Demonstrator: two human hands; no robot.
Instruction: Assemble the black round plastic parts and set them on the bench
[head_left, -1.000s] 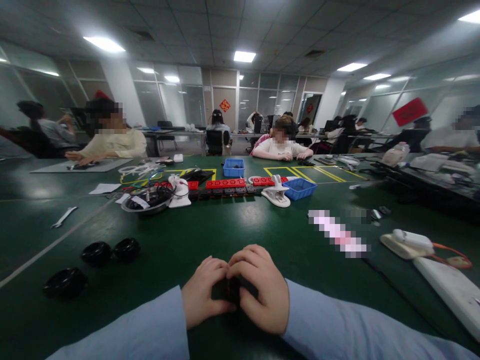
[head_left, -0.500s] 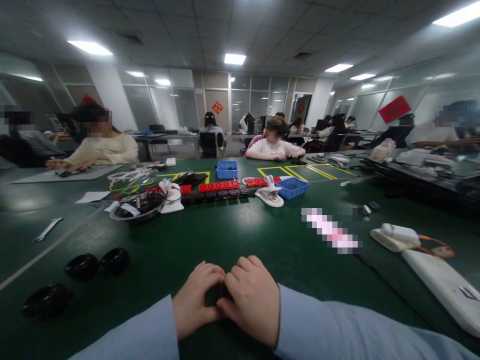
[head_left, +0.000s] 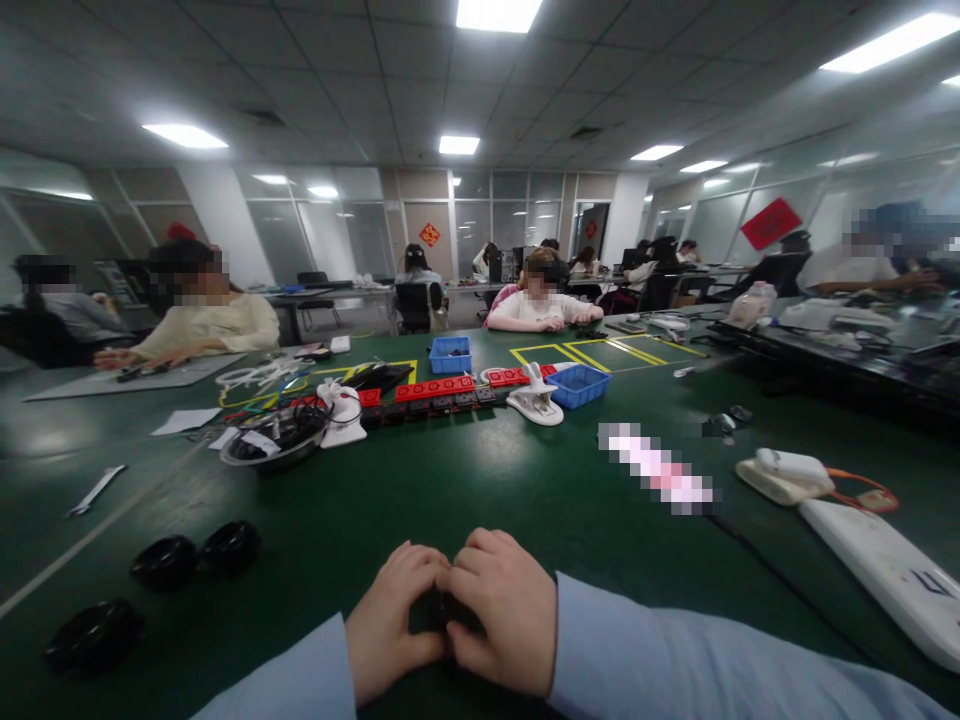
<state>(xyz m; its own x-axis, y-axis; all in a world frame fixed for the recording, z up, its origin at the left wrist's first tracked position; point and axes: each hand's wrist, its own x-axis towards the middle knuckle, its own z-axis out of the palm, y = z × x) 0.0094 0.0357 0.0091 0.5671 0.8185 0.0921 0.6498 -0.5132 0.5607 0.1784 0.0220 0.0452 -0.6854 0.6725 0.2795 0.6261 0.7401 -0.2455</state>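
My left hand (head_left: 397,622) and my right hand (head_left: 501,612) meet at the bottom centre, over the green table (head_left: 315,540). Their curled fingertips touch, and a dark gap shows between thumbs and fingers. Something small and dark may be between them, but it is too hidden to make out. Left of my hands lie several black rolls (head_left: 230,548). Ahead stands a white clip stand (head_left: 535,398) beside a blue bin (head_left: 579,386).
A metal bowl (head_left: 234,456) of black cables, a wrench (head_left: 96,491) and red power strips (head_left: 435,388) lie ahead and left. On the right are a white power strip (head_left: 877,570) and a black cable (head_left: 780,570). People sit around the far tables.
The view has tilted up a little, so the table things appear slightly lower. Both hands remain together, with only small finger movement.
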